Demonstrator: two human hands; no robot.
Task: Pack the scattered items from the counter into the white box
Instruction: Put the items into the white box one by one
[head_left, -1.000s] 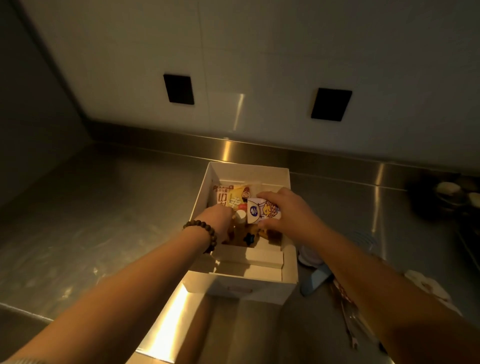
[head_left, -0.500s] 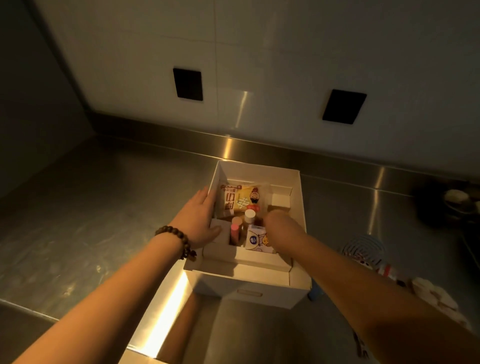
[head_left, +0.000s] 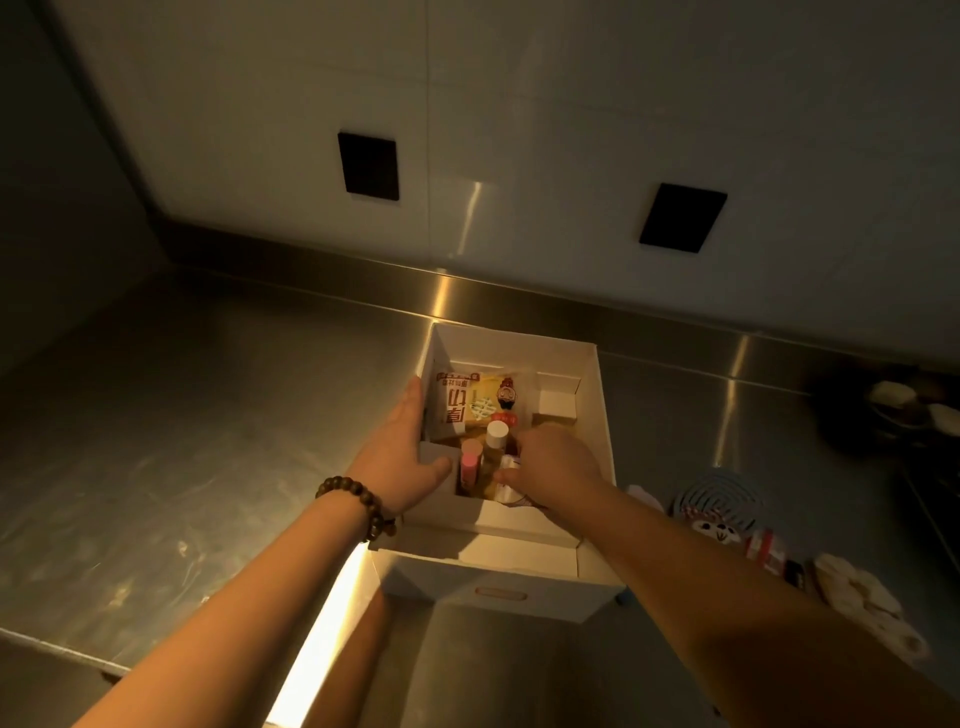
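Note:
The white box (head_left: 602, 410) stands open on the steel counter (head_left: 208, 415). Inside lie a snack packet (head_left: 457, 410), a white-capped bottle (head_left: 496, 434) and a pink tube (head_left: 469, 466). My left hand (head_left: 402, 457) grips the box's left wall, thumb inside. My right hand (head_left: 556, 465) reaches into the box and presses on a small white carton (head_left: 511, 496), which it mostly hides.
To the right of the box on the counter lie a round blue fan (head_left: 719, 501), a small red-and-white packet (head_left: 763, 545) and a white lumpy item (head_left: 862, 597). Dark cups (head_left: 893, 400) stand at the far right. Two black sockets (head_left: 368, 165) sit in the wall.
My right hand has lowered the white carton from above the box down among the items. My left hand moved from inside the box to its left wall.

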